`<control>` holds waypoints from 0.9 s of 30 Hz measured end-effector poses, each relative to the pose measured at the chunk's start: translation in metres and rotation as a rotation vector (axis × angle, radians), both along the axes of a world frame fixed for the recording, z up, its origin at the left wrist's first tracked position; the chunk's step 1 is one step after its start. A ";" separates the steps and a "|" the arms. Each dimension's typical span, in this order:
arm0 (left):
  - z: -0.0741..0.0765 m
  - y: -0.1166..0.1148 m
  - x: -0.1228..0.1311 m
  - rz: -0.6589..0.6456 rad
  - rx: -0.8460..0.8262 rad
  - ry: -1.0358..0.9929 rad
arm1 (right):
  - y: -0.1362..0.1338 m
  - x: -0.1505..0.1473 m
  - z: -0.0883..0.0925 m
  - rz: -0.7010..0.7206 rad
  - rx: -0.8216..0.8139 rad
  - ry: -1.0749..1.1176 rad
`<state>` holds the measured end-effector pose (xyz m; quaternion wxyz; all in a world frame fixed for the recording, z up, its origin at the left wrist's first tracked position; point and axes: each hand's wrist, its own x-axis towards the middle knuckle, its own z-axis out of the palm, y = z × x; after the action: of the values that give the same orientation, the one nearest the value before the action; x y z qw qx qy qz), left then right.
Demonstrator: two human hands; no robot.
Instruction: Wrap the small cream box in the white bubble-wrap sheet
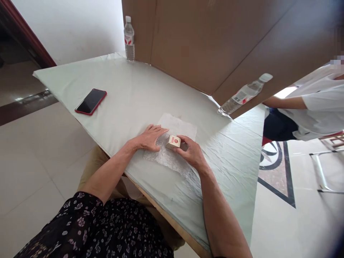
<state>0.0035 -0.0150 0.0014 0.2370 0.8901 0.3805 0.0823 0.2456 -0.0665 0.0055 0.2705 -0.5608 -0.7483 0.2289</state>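
A small cream box (174,141) with red print is held between the thumb and fingers of my right hand (192,152). Beneath it a sheet of bubble wrap (172,159) lies spread on the covered table. My left hand (152,137) rests on the left part of this sheet, fingers stretched out and thumb apart, just left of the box. It holds nothing. The underside of the box and part of the sheet are hidden by my hands.
A phone with a red case (91,101) lies to the left on the pale tablecloth (118,93). Water bottles stand against a large brown cardboard panel (188,43): one upright bottle (129,39), one tilted-looking bottle (243,95). A person (319,104) in white is beyond the right edge.
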 end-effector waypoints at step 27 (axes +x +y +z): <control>0.011 -0.003 -0.003 0.029 -0.062 -0.062 | 0.002 -0.001 -0.016 -0.015 0.043 0.056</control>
<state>0.0004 -0.0178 0.0128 0.2751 0.8736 0.3883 0.1016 0.2447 -0.0644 -0.0105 0.3049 -0.5539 -0.7409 0.2265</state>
